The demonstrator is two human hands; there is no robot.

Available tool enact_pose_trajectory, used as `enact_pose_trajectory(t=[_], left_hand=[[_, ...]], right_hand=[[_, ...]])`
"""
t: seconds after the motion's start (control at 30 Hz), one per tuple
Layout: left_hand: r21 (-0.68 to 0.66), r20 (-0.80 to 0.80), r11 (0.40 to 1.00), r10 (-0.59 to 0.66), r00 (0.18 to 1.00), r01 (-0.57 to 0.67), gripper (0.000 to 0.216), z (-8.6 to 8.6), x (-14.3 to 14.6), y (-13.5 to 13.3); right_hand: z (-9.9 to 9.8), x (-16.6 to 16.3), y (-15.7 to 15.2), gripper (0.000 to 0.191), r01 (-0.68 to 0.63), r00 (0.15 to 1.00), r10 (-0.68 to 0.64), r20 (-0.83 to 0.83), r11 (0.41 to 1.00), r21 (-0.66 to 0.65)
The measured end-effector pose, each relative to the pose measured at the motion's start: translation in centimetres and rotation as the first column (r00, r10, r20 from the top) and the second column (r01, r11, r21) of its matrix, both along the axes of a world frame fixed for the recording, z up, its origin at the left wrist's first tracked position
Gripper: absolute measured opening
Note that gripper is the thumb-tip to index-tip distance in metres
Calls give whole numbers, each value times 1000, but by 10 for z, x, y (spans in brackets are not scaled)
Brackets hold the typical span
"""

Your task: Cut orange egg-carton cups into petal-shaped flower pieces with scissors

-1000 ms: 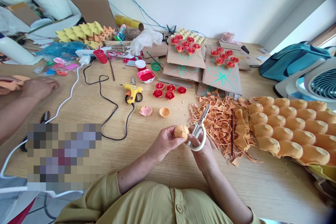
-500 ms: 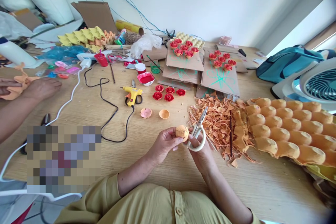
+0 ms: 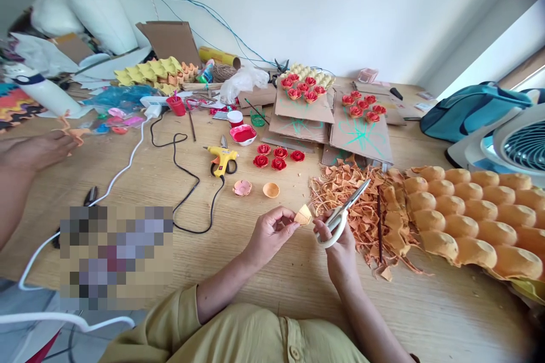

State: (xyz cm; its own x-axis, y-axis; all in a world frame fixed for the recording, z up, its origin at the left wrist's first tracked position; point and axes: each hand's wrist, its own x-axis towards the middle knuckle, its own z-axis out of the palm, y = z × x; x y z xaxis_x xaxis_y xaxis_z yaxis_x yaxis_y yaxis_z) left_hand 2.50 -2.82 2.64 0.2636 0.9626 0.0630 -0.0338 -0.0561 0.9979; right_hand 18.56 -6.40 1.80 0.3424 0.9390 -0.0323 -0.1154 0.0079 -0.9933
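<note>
My left hand [image 3: 270, 233] pinches a small orange egg-carton cup piece [image 3: 303, 215] between thumb and fingers above the wooden table [image 3: 272, 278]. My right hand [image 3: 338, 238] grips white-handled scissors [image 3: 340, 216], blades closed and pointing up and to the right, a little apart from the piece. A pile of orange carton scraps [image 3: 353, 198] lies just beyond the scissors. An orange egg carton [image 3: 468, 215] lies upside down at the right.
A yellow glue gun [image 3: 222, 157] with black cord, red paper roses [image 3: 277, 157], a pink flower and an orange cup [image 3: 271, 189] lie ahead. Cardboard sheets with roses [image 3: 332, 119] stand farther back. Another person's hand [image 3: 38, 150] works at the left. A fan [image 3: 517, 144] sits at the right.
The scissors have come away from the orange piece and swung to the right. The piece now shows as an open cut wedge in my left fingers. The camera tilted slightly downward.
</note>
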Motion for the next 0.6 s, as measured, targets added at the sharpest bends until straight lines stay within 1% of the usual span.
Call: enact_pose_trajectory(t=[0.1, 0.2, 0.33, 0.4, 0.5, 0.6], left_hand=[[129, -119, 991, 54, 991, -38, 14, -4, -2, 3], [246, -214, 969, 41, 976, 13, 8, -9, -3, 5], [312, -305, 945, 3, 952, 97, 15, -10, -5, 5], [343, -345, 930, -2, 939, 128, 17, -9, -6, 6], [425, -445, 888, 35, 895, 177, 17, -5, -7, 16], [532, -551, 816, 131, 824, 226, 14, 0, -5, 35]], right_hand=[[-2, 4, -1, 33, -24, 999, 23, 29, 1000, 15], [-2, 7, -3, 31, -76, 994, 74, 78, 997, 28], [-3, 13, -6, 30, -178, 973, 174, 150, 984, 14], [-5, 16, -6, 29, -207, 955, 199, 220, 978, 17], [-7, 22, -6, 22, -193, 912, 166, 375, 980, 36], [-3, 25, -5, 18, -178, 859, 139, 493, 983, 34]])
